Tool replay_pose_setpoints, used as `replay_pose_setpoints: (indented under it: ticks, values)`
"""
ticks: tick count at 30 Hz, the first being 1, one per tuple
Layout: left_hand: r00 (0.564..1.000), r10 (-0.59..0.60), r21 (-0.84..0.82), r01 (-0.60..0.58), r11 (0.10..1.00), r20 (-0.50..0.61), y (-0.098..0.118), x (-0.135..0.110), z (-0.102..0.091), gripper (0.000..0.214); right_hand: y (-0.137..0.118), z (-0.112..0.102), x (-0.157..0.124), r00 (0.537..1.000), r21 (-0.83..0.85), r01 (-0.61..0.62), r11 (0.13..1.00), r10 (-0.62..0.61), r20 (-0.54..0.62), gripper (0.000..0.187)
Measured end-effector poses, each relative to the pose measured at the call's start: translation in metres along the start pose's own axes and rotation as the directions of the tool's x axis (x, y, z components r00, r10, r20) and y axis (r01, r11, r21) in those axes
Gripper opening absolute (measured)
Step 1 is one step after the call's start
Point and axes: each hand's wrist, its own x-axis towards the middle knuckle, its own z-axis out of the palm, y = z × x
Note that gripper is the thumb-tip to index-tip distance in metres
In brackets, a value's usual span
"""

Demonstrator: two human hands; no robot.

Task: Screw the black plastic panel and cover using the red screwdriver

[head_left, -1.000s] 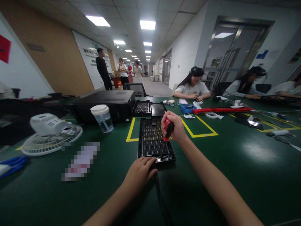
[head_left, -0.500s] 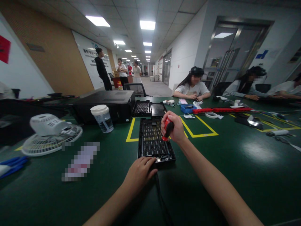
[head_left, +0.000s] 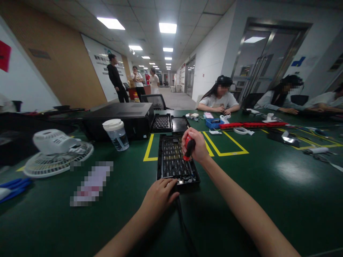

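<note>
A shallow black case [head_left: 160,157], open at the top, lies in front of me with rows of small dark shapes inside. Small metal parts [head_left: 184,181] sit along its near end. My right hand [head_left: 198,144] is wrapped round a screwdriver [head_left: 187,147] with a red and black handle. The shaft slants down toward those parts; whether its tip touches one I cannot tell. At the near left corner of the case, my left hand [head_left: 158,195] rests its outstretched fingers on the rim, thumb apart. A black cable [head_left: 182,217] runs from the near edge toward me.
Beyond stand a large black box [head_left: 118,121], a lidded cup [head_left: 115,135] and another open black case [head_left: 162,123]. A white fan [head_left: 57,153] lies left. A blue tray [head_left: 213,123] and red strip [head_left: 252,125] are at right. People sit across the green table [head_left: 268,200].
My right hand and the screwdriver have shifted slightly to the left, and the handle tilts a little differently. My left hand and the black case stay in place.
</note>
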Motion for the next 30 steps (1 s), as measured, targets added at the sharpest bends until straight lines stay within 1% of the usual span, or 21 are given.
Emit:
replay_pose_setpoints:
  ticks: [16,25,30]
  values:
    - [1.000,0.004,0.003,-0.004,1.000,0.002,-0.001,0.000,0.000,0.038,0.004,0.001,-0.001,1.000,-0.030,0.022,0.999,-0.022,0.006,0.018]
    - [1.000,-0.009,0.007,0.008,1.000,0.024,0.000,0.001,-0.001,0.039,0.006,0.009,-0.005,0.998,-0.083,0.053,0.995,-0.051,0.025,0.018]
    - [0.999,-0.023,0.025,0.022,0.999,0.049,0.002,0.001,-0.004,0.038,0.007,0.014,-0.009,0.999,-0.136,0.040,0.990,-0.036,0.027,0.018]
